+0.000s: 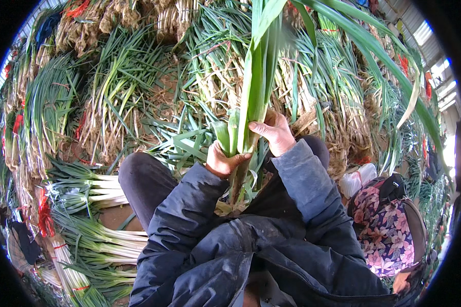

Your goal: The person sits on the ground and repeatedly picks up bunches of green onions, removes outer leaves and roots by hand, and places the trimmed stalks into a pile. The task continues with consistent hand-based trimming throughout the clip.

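Note:
A large green onion [256,80], with long broad green leaves, stands upright between both hands above the person's lap. My left hand [226,160] grips its lower stalk, with the thumb across the front and peeled or cut leaf sheaths [227,132] rising beside the stalk. My right hand [273,130] holds the stalk a little higher on the right, its thumb pressed against the leaf base. The brownish lower end of the stalk hangs below the hands, partly hidden between the sleeves. Long leaves arch away to the upper right.
Loose green leaves [192,142] lie before the knees. Cleaned green onions [119,238] with white stalks lie at the left, near a bundle tied with red bands [66,261]. Untrimmed green onions [115,88] are heaped ahead. At the right are a floral-patterned bag [388,230] and a white plastic bag [359,179].

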Action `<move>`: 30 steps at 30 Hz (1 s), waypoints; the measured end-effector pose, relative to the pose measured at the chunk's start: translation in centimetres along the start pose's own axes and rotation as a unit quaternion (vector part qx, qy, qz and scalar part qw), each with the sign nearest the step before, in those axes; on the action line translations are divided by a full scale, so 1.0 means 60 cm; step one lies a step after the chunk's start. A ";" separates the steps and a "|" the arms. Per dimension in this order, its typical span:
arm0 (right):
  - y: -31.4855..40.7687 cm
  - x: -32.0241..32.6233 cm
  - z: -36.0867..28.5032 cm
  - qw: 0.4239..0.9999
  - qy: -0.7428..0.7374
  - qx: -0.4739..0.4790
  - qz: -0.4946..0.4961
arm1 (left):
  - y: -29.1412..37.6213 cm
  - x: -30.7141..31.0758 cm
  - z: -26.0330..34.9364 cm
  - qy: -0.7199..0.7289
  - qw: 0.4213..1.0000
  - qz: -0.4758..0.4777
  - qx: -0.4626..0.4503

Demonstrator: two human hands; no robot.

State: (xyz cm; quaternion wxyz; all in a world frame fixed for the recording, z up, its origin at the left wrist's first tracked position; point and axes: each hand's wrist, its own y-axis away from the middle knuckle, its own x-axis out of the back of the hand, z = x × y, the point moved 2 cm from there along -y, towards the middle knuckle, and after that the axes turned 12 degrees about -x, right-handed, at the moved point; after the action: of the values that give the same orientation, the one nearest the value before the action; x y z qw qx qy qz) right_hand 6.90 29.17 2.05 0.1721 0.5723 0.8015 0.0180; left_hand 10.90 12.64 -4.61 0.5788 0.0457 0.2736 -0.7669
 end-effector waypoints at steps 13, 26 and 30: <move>-0.007 -0.002 0.013 1.000 0.015 0.014 -0.016 | 0.026 -0.013 -0.011 -0.094 0.993 0.042 -0.056; -0.018 0.018 0.054 1.000 0.001 0.007 0.015 | 0.049 -0.023 -0.084 0.440 0.894 0.086 -0.012; -0.007 0.029 0.043 1.000 -0.004 0.015 0.021 | 0.048 -0.040 -0.078 0.440 0.895 0.047 0.047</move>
State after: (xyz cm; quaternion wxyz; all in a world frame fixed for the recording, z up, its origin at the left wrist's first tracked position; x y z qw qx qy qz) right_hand 6.80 30.16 -0.93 0.1662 0.5915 0.7890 0.0070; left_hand 13.17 16.39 -8.70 0.4317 0.4190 0.4614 -0.6520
